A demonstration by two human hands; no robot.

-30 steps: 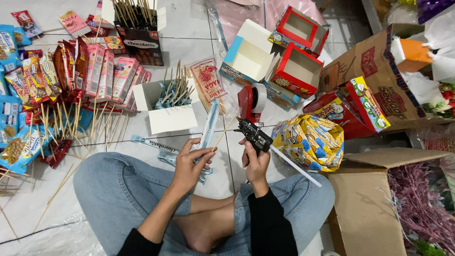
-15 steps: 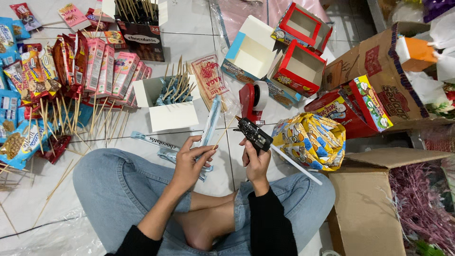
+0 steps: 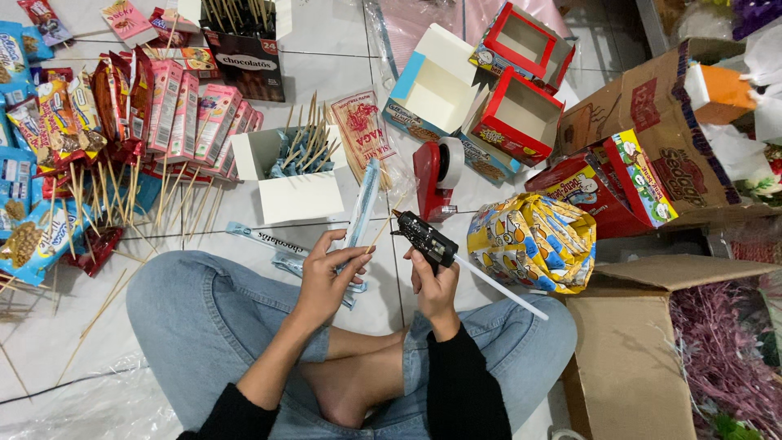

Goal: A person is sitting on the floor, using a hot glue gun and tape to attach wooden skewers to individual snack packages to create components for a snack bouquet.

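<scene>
My left hand (image 3: 330,273) holds a long thin light-blue snack packet (image 3: 363,201) upright together with a thin wooden skewer (image 3: 383,228). My right hand (image 3: 434,281) grips a black glue gun (image 3: 423,237) with a white glue stick (image 3: 503,287) sticking out behind it. The gun's nozzle points left at the packet and skewer, very close to them. I sit cross-legged in blue jeans on a white tiled floor (image 3: 342,57).
A white box (image 3: 289,175) of skewered blue packets stands just ahead. Snack packets on skewers (image 3: 122,122) cover the left. A red tape dispenser (image 3: 436,175), open red and white boxes (image 3: 489,98), a yellow multipack (image 3: 533,240) and cardboard cartons (image 3: 643,342) lie to the right.
My left hand has shifted the blue packet and skewer slightly closer to the glue gun's nozzle. My right hand has stayed nearly in place.
</scene>
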